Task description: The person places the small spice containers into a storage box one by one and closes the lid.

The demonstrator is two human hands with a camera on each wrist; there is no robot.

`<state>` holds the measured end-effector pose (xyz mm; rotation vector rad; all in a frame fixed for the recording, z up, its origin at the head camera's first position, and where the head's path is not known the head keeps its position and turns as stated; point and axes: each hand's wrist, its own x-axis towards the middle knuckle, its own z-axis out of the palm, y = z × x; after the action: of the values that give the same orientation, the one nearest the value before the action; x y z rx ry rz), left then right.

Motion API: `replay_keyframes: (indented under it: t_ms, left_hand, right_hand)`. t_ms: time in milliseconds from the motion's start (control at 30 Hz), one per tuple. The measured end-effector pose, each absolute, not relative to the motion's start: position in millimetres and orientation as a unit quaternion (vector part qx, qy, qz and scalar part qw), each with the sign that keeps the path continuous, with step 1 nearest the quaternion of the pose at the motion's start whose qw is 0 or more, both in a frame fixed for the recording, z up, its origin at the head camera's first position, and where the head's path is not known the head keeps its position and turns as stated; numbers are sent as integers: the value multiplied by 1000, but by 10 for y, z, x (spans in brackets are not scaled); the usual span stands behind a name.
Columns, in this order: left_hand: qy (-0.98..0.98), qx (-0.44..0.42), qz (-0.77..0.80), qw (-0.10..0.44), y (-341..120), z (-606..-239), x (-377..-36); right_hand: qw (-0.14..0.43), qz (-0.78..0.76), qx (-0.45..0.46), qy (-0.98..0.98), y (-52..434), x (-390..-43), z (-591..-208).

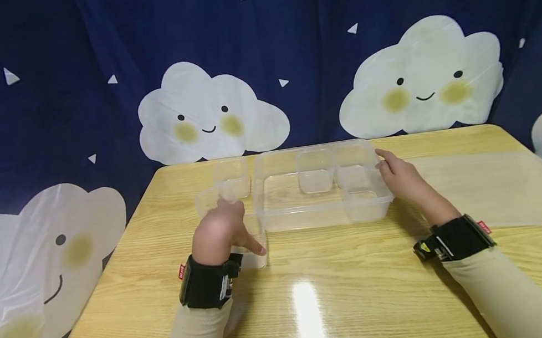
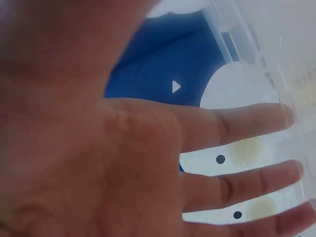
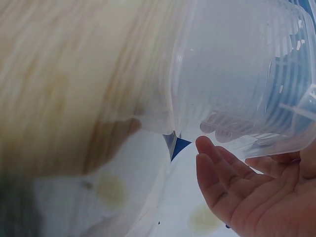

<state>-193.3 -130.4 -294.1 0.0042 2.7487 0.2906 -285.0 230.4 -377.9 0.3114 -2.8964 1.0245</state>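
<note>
I am steadying the clear tray (image 1: 277, 221) near the desk's far edge with my right hand (image 1: 399, 175), fingers resting loosely on its right rim. My left hand (image 1: 219, 232), fingers nearly straight, is touching a small clear tub (image 1: 255, 249) just left of the tray; I judge a firmer pinch on its wall is needed before lifting.

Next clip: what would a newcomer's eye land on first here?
Probably the large clear plastic tray in the middle of the yellow wooden table, with smaller clear boxes sitting inside it. The right hand touches the tray's right rim, while the left hand rests on a small clear container just left of the tray. Behind it all hangs a dark blue curtain with smiling white clouds.
</note>
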Motion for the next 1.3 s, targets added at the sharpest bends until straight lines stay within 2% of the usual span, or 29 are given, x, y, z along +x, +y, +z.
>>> replay_keyframes:
  t_ms: [300, 500, 800, 933, 1100, 1300]
  left_hand:
    - [978, 22, 115, 176, -1322, -2960, -1917]
    - [974, 22, 122, 191, -1280, -2932, -1868]
    - [972, 61, 144, 173, -1224, -2788, -1577]
    - [969, 103, 174, 141, -1227, -2685, -1462]
    - [965, 156, 200, 68, -1218, -2612, -1431]
    - [970, 153, 188, 8, -1091, -2445, -1570]
  right_hand:
    - [25, 340, 88, -936, 2280, -2836, -3779]
    - [29, 350, 81, -933, 2285, -2816, -3785]
    - [63, 340, 91, -934, 2287, -2800, -3785]
    - [69, 337, 96, -934, 2254, -2805, -3755]
    - [71, 333, 98, -935, 2190, -2780, -3759]
    - [72, 332, 91, -936, 2117, -2737, -3776]
